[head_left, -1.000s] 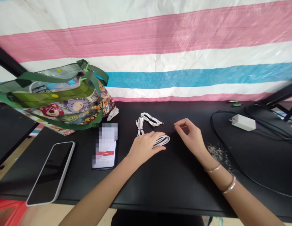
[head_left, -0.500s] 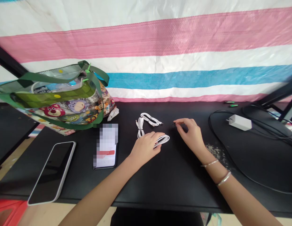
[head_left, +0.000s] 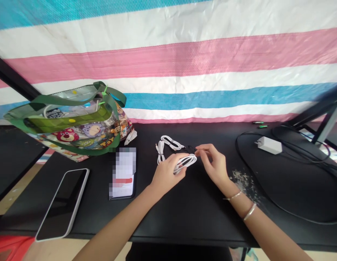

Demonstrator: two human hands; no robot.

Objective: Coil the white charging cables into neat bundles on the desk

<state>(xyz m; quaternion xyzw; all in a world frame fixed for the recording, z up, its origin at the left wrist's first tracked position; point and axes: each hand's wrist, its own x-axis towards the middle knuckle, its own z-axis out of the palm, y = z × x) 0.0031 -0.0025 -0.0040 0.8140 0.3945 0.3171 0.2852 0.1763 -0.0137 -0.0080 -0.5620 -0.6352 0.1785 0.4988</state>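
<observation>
My left hand (head_left: pixel 168 170) is closed around a coiled white cable (head_left: pixel 187 161), whose loops stick out between thumb and fingers. Close by on the right, my right hand (head_left: pixel 213 161) has thumb and forefinger pinched on a thin black tie (head_left: pixel 190 148), which is dark against the desk and hard to make out. Its fingertips are right beside the end of the coil; whether they touch it I cannot tell. Behind my left hand, two more white cables lie bundled on the desk, one bundle (head_left: pixel 172 142) farther back and the other bundle (head_left: pixel 160 153) partly covered by the hand.
To the left are a lit phone (head_left: pixel 123 174), a white-edged dark phone (head_left: pixel 62 206) and a cartoon-print bag (head_left: pixel 83 127) with green straps. On the right lie a white power adapter (head_left: pixel 269 145), a black cord (head_left: pixel 255 174), pale scraps (head_left: pixel 243 180) and small green-and-black pieces (head_left: pixel 262 126).
My right hand has moved left with the black tie, up to the coil. My left hand has turned the coil slightly, so more loops show. The camera view has tilted up a little.
</observation>
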